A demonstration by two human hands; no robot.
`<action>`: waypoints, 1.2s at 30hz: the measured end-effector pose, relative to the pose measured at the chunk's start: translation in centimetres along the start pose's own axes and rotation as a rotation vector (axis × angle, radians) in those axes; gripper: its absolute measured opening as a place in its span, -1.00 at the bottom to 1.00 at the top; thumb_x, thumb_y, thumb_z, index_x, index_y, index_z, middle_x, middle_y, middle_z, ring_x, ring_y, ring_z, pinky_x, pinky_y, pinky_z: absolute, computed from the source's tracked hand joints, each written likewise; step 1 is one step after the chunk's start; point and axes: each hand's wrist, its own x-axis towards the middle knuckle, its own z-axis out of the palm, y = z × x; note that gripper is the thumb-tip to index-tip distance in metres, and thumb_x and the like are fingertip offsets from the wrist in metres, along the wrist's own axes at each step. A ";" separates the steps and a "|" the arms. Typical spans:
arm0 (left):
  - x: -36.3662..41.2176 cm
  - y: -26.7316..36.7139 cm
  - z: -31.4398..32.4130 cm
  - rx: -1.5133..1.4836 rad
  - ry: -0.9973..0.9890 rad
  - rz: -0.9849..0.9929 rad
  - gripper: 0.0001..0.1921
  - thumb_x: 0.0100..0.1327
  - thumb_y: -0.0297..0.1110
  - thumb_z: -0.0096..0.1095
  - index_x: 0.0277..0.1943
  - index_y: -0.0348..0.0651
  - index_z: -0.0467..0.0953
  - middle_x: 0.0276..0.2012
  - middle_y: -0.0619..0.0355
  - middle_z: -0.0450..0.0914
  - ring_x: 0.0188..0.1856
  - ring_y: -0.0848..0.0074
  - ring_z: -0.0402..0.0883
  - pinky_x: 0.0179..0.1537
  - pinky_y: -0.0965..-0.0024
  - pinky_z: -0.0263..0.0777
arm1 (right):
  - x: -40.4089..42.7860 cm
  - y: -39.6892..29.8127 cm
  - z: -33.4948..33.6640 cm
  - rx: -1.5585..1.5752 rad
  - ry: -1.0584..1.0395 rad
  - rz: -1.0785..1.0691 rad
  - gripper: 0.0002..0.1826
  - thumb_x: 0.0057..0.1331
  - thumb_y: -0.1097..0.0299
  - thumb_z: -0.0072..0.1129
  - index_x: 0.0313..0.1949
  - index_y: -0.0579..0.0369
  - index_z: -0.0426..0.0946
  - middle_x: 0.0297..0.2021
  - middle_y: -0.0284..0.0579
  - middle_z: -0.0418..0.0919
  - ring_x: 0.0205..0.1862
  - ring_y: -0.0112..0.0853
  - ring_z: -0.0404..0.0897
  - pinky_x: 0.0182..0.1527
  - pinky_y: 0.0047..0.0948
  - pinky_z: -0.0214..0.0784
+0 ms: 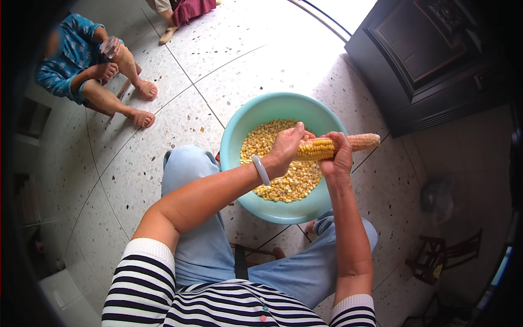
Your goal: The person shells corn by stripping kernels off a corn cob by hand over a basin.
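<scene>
Both hands grip a corn cob (pixel 316 150) above a light green plastic basin (pixel 286 213). My left hand (pixel 284 148), with a pale bangle (pixel 261 171) at its wrist, is at the cob's left end, thumb raised. Around the middle, the fingers of my right hand (pixel 338 154) are closed. Rows of yellow kernels show between the hands, while the part sticking out to the right is bare. Whether that bare part belongs to a second cob is hidden by my right hand. Loose corn kernels (pixel 296 184) cover the basin's bottom.
The basin stands before my knees on a speckled tile floor (pixel 196 122). A seated person (pixel 81 65) at the upper left holds a clear cup (pixel 109 47). Another person's foot (pixel 167 34) shows at the top. Right of the basin are a dark door (pixel 421 53) and a small wooden chair (pixel 429 257).
</scene>
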 end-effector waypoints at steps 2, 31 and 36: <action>-0.1 0.5 0.2 0.017 -0.030 -0.018 -0.67 0.41 -0.16 0.05 -0.19 -0.33 0.50 -0.27 0.09 0.58 -0.23 0.58 0.58 -0.17 0.52 0.49 | 0.0 -0.4 -0.1 0.004 0.013 0.006 -0.91 0.07 0.55 0.14 -0.46 0.10 0.42 -0.50 -0.23 0.47 -0.40 -0.40 0.48 -0.20 -0.41 0.42; 1.6 9.4 -8.0 0.397 -0.040 0.076 -0.58 0.24 -0.12 0.30 -0.07 -0.32 0.45 -0.31 0.06 0.58 -0.28 0.54 0.59 -0.23 0.49 0.51 | 0.6 0.4 0.0 -0.160 -0.034 0.139 -0.85 0.20 0.33 0.30 -0.35 -0.06 0.45 -0.47 -0.29 0.52 -0.36 -0.41 0.54 -0.21 -0.32 0.45; 0.8 5.6 -4.6 0.589 -0.300 0.038 -0.41 0.14 0.07 0.37 -0.08 -0.39 0.52 -0.22 -0.07 0.61 -0.15 0.40 0.57 -0.12 0.43 0.44 | 0.5 1.3 1.6 -0.107 -0.096 0.194 -0.85 0.23 0.31 0.28 -0.32 -0.05 0.46 -0.45 -0.28 0.53 -0.37 -0.41 0.55 -0.22 -0.35 0.46</action>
